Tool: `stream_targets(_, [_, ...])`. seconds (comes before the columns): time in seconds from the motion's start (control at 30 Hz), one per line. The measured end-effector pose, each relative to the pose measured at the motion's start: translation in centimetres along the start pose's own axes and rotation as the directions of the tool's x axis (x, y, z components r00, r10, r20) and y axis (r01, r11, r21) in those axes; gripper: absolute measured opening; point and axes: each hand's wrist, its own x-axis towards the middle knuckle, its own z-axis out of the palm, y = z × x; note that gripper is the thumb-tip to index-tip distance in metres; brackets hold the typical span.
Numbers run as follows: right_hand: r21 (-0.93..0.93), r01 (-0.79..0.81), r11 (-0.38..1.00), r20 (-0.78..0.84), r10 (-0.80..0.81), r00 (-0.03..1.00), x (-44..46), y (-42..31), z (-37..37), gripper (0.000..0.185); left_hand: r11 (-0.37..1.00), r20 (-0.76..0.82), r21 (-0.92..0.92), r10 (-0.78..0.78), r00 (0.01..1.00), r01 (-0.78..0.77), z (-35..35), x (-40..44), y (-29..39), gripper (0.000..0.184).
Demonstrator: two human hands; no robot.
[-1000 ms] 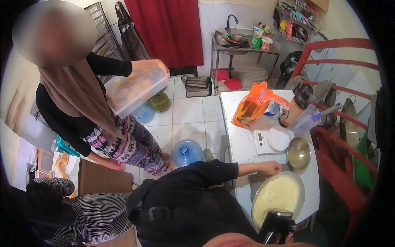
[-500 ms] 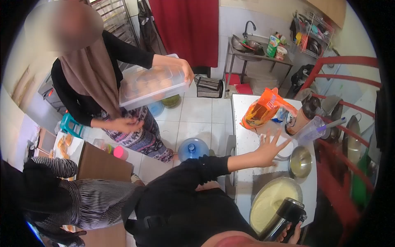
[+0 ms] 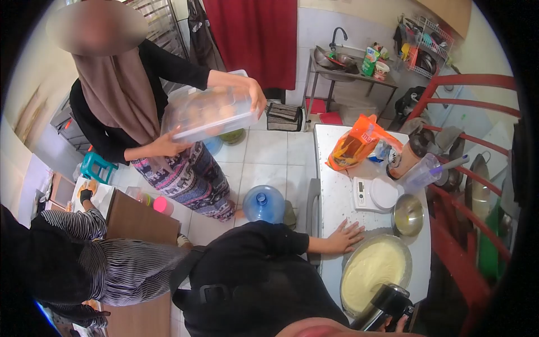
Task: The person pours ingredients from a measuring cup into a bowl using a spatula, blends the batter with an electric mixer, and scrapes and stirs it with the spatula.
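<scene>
Right hand (image 3: 401, 324): grip wrapped round a dark hand mixer (image 3: 386, 303), at the bowl (image 3: 409, 263) on the white table (image 3: 332, 194); left hand (image 3: 346, 237), fingers spread, flat beside it. Step, apparently mixing; calls for steady, even sweeps. Batter (image 3: 370, 272) in the bowl: pale yellow, smooth, swirled near the mixer.

Black top (image 3: 258, 281) with a loose sleeve (image 3: 283, 238) to the forearm (image 3: 321, 245), dark strap (image 3: 188, 271) and rectangular buckle (image 3: 214, 294).

The left fingers (image 3: 354, 231) have lowered onto the table (image 3: 337, 194).
</scene>
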Motion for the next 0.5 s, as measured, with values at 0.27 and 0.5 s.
stream_targets(0.27, [0.059, 0.026, 0.998, -0.085, -0.021, 0.996, 1.4, 1.2, 1.0, 0.034, 0.992, -0.067, 0.023, 0.122, 0.99, -0.121, 2.8, 1.6, 0.4, 0.065])
stream_targets(0.5, [0.181, 0.094, 0.979, -0.159, -0.066, 0.985, 1.1, 2.2, 0.3, 0.035, 0.997, 0.203, -0.045, 0.068, 0.977, -0.06, 3.5, 2.8, -0.5, 0.083])
